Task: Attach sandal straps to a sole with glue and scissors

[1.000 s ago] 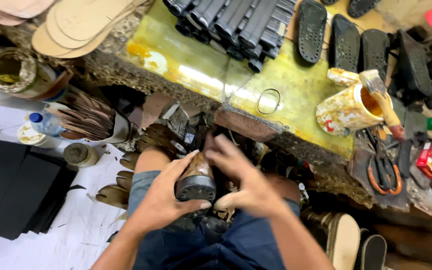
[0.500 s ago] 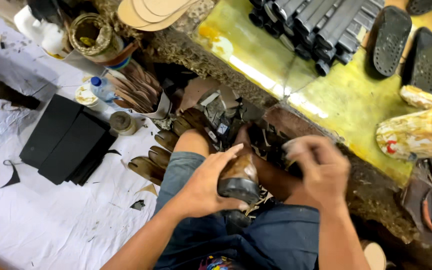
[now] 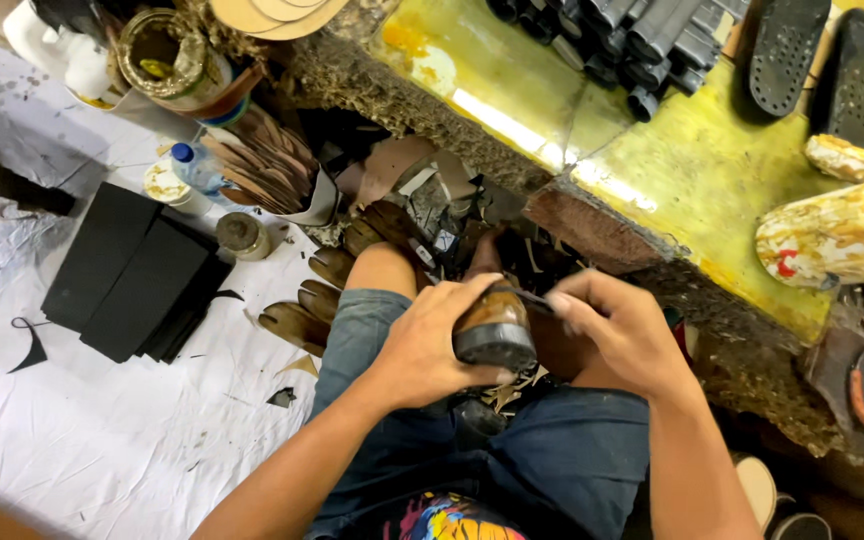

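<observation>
Beyond both hands, well apart, runs the workbench [image 3: 712, 170] with its yellow, glue-stained top; on it, far off the right hand, stand glue-smeared tins [image 3: 832, 240] and black rubber soles [image 3: 787, 50]. Left of the left hand lies white floor sheeting [image 3: 82, 420] carrying a stack of black sheets [image 3: 132, 270], and nearer the bench a container of brown cut leather pieces [image 3: 272, 170]. Over the lap in blue shorts, the left hand [image 3: 422, 340] is wrapped firmly around a brown shoe upper on its last [image 3: 492, 325]. The right hand [image 3: 622, 330], just beside it, pinches a thin dark tool [image 3: 532, 297] whose tip touches the shoe's edge. This looks like trimming or working the upper's edge. The next move calls for a steady left grip and short, controlled strokes.
</observation>
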